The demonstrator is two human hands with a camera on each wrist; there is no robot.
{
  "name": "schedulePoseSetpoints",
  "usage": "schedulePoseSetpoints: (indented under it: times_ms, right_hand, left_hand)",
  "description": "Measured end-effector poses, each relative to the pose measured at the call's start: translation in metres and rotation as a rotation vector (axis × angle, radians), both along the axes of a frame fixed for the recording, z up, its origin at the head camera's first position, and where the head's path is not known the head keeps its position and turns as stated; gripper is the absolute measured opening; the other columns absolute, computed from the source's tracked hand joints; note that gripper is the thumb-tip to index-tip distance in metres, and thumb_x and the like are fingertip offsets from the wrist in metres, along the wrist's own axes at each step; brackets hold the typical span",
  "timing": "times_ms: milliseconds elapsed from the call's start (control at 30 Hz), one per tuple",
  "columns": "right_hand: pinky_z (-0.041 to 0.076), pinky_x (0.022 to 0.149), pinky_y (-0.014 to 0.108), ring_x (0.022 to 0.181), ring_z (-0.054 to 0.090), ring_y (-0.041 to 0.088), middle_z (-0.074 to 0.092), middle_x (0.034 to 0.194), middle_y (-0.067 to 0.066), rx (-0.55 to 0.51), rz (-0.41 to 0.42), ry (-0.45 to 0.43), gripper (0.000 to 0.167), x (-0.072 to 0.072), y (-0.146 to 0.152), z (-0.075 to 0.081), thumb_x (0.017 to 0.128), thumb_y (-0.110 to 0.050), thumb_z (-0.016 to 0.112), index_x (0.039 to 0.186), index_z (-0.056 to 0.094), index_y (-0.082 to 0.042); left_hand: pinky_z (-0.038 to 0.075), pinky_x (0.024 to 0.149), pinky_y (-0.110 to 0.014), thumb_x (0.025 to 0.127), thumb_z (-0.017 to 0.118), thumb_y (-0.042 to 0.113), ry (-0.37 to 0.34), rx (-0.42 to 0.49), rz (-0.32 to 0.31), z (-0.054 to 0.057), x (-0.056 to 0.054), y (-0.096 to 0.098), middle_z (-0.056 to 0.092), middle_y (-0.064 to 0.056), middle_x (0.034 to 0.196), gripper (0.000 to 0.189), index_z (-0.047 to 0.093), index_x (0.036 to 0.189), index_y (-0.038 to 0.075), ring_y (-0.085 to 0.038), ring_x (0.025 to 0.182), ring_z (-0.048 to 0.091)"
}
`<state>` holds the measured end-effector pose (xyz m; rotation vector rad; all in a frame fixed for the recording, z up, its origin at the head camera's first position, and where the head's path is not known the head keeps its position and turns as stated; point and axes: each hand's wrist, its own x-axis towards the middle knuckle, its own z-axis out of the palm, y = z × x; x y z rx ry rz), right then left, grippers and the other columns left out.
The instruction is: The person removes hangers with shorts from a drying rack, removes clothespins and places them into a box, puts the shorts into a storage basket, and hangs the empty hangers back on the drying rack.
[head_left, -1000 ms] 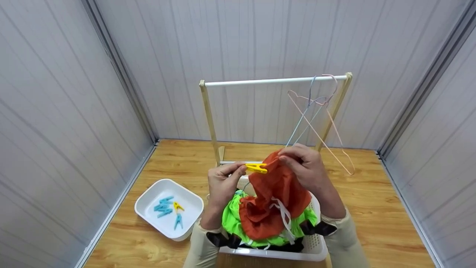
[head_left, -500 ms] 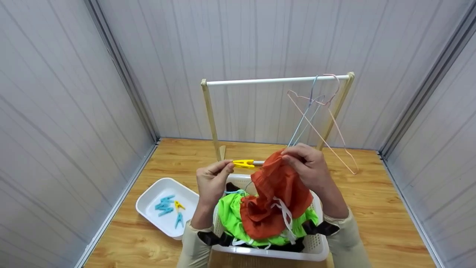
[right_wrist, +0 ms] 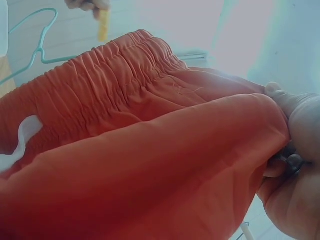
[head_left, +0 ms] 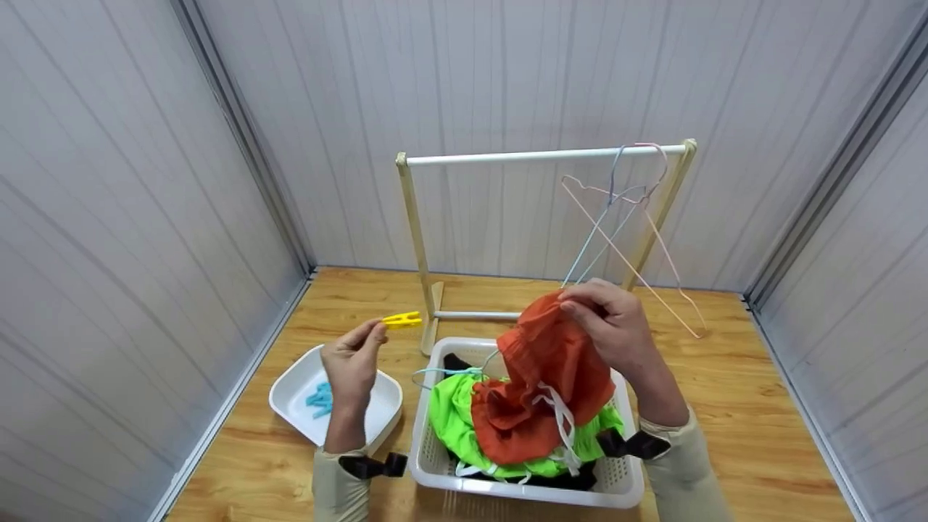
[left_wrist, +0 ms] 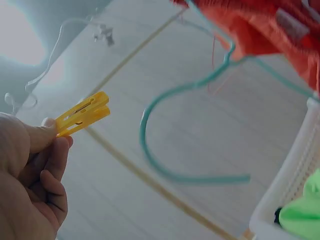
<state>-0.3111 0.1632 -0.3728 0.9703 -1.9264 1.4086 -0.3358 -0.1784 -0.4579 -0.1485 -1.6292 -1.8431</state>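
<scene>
In the head view my left hand (head_left: 351, 373) pinches a yellow clothespin (head_left: 402, 320) by its handle end, with the other end pointing right. My right hand (head_left: 612, 326) holds up the edge of orange-red shorts (head_left: 540, 341) between thumb and fingers. White drawstring and a gathered waistband show in the right wrist view. The lower part of the shorts lies over a bright green garment (head_left: 453, 420) in a white basket (head_left: 529, 495). A light blue hanger (left_wrist: 145, 130) has its hook sticking out left, between the basket and my left hand; its lower part is hidden by cloth.
At the left stands a white tub (head_left: 388, 413) with blue clothespins (head_left: 319, 400), partly behind my left forearm. Behind the basket is a wooden rack with a white bar (head_left: 507, 156). A blue hanger (head_left: 613, 174) and a pink hanger (head_left: 665, 167) hang at its right end.
My left hand has moved left with the clothespin, away from the shorts, and is now in front of the tub. The right hand keeps its hold on the shorts, nearly still.
</scene>
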Motion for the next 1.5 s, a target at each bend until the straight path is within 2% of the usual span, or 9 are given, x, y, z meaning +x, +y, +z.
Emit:
schedulePoseSetpoints:
  times_ms: [133,333,467,600,700,867,1100,1267,1500]
  right_hand:
    - [0.052,0.068,0.02,0.076,0.059,0.015,0.066,0.09,0.012,-0.017,-0.014,-0.003,0.017,-0.006,0.011,-0.01,0.082,0.014,0.066,0.097,0.07,0.006]
    - [0.05,0.066,0.019,0.074,0.058,0.014,0.066,0.088,0.014,-0.036,-0.045,0.0,0.018,-0.004,0.016,-0.009,0.082,0.015,0.067,0.095,0.07,0.004]
    - [0.05,0.065,0.019,0.074,0.058,0.013,0.065,0.086,0.019,-0.04,-0.049,0.002,0.013,0.006,0.013,-0.001,0.082,0.016,0.066,0.092,0.068,0.009]
    - [0.051,0.066,0.019,0.074,0.058,0.013,0.064,0.086,0.021,-0.032,-0.055,0.004,0.011,0.017,0.012,0.008,0.082,0.017,0.064,0.092,0.066,0.012]
    - [0.052,0.066,0.019,0.073,0.058,0.013,0.063,0.085,0.021,-0.026,-0.07,-0.003,0.014,0.02,0.015,0.008,0.082,0.019,0.063,0.094,0.066,0.013]
    - [0.051,0.064,0.019,0.071,0.056,0.013,0.061,0.084,0.022,-0.024,-0.073,0.005,0.013,0.019,0.019,0.005,0.084,0.017,0.063,0.095,0.066,0.012]
    - [0.051,0.063,0.019,0.07,0.056,0.012,0.061,0.083,0.024,-0.028,-0.071,-0.005,0.012,0.02,0.022,0.002,0.084,0.017,0.063,0.094,0.066,0.012]
    - [0.05,0.063,0.019,0.07,0.057,0.013,0.062,0.083,0.022,-0.042,-0.081,-0.008,0.011,0.02,0.023,0.001,0.085,0.018,0.062,0.094,0.066,0.012]
    - [0.051,0.065,0.02,0.073,0.06,0.014,0.066,0.088,0.016,-0.063,-0.099,-0.027,0.018,0.003,0.035,-0.018,0.083,0.017,0.064,0.097,0.069,0.006]
  left_hand:
    - [0.051,0.059,-0.016,0.083,0.071,-0.009,-0.076,0.017,0.098,-0.029,-0.016,-0.026,0.069,-0.021,0.073,0.013,0.069,0.093,-0.017,-0.006,0.06,0.062]
    - [0.046,0.054,-0.012,0.083,0.076,0.001,-0.201,-0.21,0.313,-0.069,-0.034,-0.056,0.07,-0.02,0.077,0.014,0.074,0.093,-0.009,0.0,0.059,0.059]
    - [0.042,0.051,-0.009,0.083,0.077,0.005,-0.323,-0.321,0.397,-0.092,-0.038,-0.069,0.071,-0.019,0.083,0.016,0.075,0.095,-0.005,0.0,0.058,0.055]
    - [0.043,0.052,-0.015,0.084,0.076,0.007,-0.408,-0.37,0.434,-0.106,-0.037,-0.078,0.072,-0.019,0.093,0.019,0.075,0.098,-0.005,-0.014,0.061,0.06]
    - [0.05,0.07,-0.03,0.086,0.073,0.008,-0.461,-0.403,0.438,-0.11,-0.035,-0.082,0.07,-0.021,0.101,0.024,0.072,0.105,-0.006,-0.029,0.082,0.066]
    - [0.039,0.097,-0.046,0.089,0.069,0.01,-0.581,-0.398,0.415,-0.112,-0.031,-0.089,0.065,-0.024,0.114,0.035,0.065,0.118,-0.009,-0.037,0.112,0.057]
    - [0.038,0.095,-0.048,0.093,0.063,0.011,-0.676,-0.42,0.414,-0.113,-0.026,-0.093,0.059,-0.024,0.125,0.037,0.061,0.127,-0.004,-0.038,0.11,0.054]
    - [0.04,0.093,-0.049,0.092,0.065,0.015,-0.636,-0.436,0.425,-0.113,-0.027,-0.092,0.065,-0.022,0.116,0.031,0.068,0.117,-0.003,-0.039,0.108,0.058]
    - [0.043,0.083,-0.047,0.089,0.069,0.015,-0.583,-0.463,0.428,-0.111,-0.029,-0.089,0.07,-0.02,0.095,0.02,0.074,0.097,-0.003,-0.037,0.093,0.062]
